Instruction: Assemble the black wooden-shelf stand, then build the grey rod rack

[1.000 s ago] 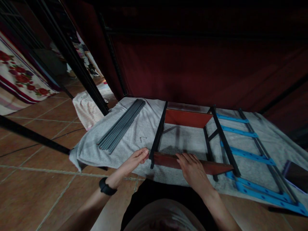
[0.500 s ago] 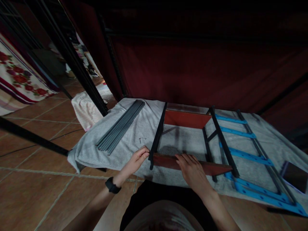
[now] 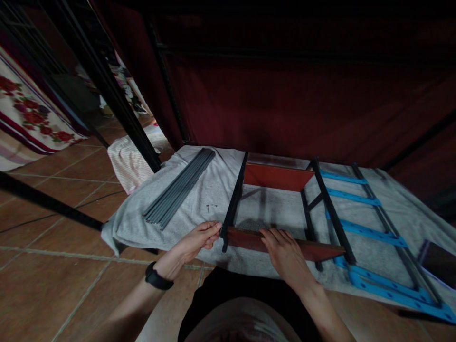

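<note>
Two bare hands at a blk metal frame [image 3: 235,194] w/ red-brown boards, ctr to lower ctr of pic, lying on grey cloth [image 3: 135,218]. L hand [image 3: 199,239], lower ctr-left, is at the frame's near L corner; thumb & index tips pinched together right by the blk bar, other fingers curled in. Can't tell if a small part is between the tips. Blk watch [image 3: 158,277] on L wrist. R hand [image 3: 284,251], lower ctr-right, grasps the front board [image 3: 245,239] from above: fingers close together, bent over its top edge, palm side toward the near face; thumb hidden. Front board runs btwn the frame's two blk sides; rear board [image 3: 278,176] does likewise farther up, at ctr.

Bundle of grey rods [image 3: 180,187] lies on the cloth, ctr-left, slanting, apart from the frame. Small thin metal bits [image 3: 211,205] btwn rods & frame, too small to ID. Blue-and-black rack [image 3: 372,231] just R of frame, lower right; dark flat device [image 3: 440,263] at far R edge. Maroon curtain [image 3: 278,104] fills the upper ctr & R. Floral cloth [image 3: 32,114] upper left, striped cloth [image 3: 130,161] mid-left, tiled floor [image 3: 53,285] lower left.
</note>
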A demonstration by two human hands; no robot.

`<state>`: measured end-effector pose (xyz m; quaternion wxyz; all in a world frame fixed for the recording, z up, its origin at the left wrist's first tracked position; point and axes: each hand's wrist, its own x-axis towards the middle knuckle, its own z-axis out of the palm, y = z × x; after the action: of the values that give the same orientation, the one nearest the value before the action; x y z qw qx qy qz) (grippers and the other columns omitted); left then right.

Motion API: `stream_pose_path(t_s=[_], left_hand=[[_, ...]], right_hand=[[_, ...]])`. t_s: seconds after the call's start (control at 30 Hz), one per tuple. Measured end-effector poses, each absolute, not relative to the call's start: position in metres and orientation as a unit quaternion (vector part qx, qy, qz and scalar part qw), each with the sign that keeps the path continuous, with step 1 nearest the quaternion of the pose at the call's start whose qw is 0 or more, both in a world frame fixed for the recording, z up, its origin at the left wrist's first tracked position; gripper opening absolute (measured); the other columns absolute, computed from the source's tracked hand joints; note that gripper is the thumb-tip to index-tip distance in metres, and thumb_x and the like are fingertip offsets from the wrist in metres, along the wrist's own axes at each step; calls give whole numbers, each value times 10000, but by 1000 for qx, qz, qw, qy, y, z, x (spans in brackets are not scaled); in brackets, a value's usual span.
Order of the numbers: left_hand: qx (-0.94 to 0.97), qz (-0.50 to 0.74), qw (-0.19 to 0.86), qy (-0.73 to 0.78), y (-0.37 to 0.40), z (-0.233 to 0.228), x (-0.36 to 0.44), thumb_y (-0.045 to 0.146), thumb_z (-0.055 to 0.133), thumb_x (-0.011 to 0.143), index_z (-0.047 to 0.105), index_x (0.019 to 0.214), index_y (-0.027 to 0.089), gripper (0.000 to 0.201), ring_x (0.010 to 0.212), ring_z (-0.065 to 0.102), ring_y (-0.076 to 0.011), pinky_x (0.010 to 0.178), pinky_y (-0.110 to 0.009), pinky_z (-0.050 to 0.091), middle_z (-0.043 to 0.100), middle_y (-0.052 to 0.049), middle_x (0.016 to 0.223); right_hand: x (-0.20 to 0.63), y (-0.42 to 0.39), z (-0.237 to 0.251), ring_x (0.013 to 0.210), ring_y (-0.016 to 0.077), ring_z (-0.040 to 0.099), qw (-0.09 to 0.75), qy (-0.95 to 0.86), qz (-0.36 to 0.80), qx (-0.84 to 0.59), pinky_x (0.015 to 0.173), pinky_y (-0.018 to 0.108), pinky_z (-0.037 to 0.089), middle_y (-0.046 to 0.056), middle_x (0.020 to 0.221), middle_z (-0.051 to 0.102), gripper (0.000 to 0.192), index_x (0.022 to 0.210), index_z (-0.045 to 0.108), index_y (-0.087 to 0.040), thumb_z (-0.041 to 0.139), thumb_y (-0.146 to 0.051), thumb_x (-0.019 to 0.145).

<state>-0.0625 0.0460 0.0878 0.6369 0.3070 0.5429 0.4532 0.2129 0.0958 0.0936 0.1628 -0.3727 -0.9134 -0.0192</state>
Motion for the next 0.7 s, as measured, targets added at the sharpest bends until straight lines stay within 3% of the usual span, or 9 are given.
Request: stream_pose_path(t_s=[0.1, 0.3, 0.47, 0.57, 0.7], left_hand=[[319, 458, 622, 549, 48, 89, -63, 541, 792, 703, 471, 754, 188, 480, 541, 260, -61, 488, -222, 156, 376, 72, 650], [493, 443, 484, 572, 46, 74, -64, 529, 551, 902, 467, 783, 208, 353, 636, 320, -118, 579, -242, 280, 341, 58, 679], [558, 449, 394, 575, 45, 67, -64, 478, 491, 933, 501, 829, 212, 286, 715, 395, -146, 665, -266, 341, 407, 34, 747], [559, 459, 392, 568, 47, 65, -64, 489, 513, 927, 510, 814, 208, 303, 708, 402, -142, 661, -266, 338, 417, 34, 741], [488, 470, 484, 554, 49, 62, -64, 576, 502, 917, 491, 739, 201, 416, 619, 368, -121, 589, -262, 308, 396, 47, 648]], right_hand=[[213, 96, 95, 985, 215, 651, 156, -915, -17, -372, 932, 392, 453, 78, 1079, 701, 282, 1246, 573, -193, 414, -198, 1013], [213, 95, 97, 963, 210, 648, 157, -916, -13, -368, 917, 388, 456, 69, 1057, 698, 280, 1239, 576, -200, 409, -194, 1014], [213, 96, 97, 962, 207, 650, 159, -916, -9, -367, 935, 390, 455, 66, 1059, 699, 285, 1252, 567, -204, 411, -193, 1014], [213, 96, 98, 972, 212, 648, 155, -917, -3, -369, 939, 398, 455, 67, 1067, 699, 281, 1247, 568, -200, 410, -197, 1015], [213, 96, 100, 964, 212, 653, 150, -917, 1, -369, 920, 395, 466, 71, 1070, 700, 281, 1245, 569, -197, 405, -198, 1017]])
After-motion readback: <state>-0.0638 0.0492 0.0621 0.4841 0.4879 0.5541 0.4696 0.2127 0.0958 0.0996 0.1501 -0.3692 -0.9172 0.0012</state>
